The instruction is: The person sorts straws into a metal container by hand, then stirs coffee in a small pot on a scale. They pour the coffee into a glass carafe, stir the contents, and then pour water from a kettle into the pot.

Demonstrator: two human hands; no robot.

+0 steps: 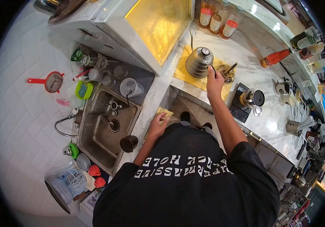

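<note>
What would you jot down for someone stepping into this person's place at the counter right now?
Right hand: fingers closed around the handle of the kettle.
Left hand: resting on the yellow cloth at the counter edge; grip unclear.
Things: the kettle stands upright on the yellow mat, with a glass cup right beside it. A dark pot sits on a black pad further right. The sink is to the left.
Done: kettle handle in hand.
Left: kettle not yet tilted; no pouring shows.

Marble counter (245,53): yellow mat (181,74), yellow cloth (166,112) beside sink (102,130), black scale (237,105), red bottle (276,57) on side, metal utensil cup (293,128).
</note>
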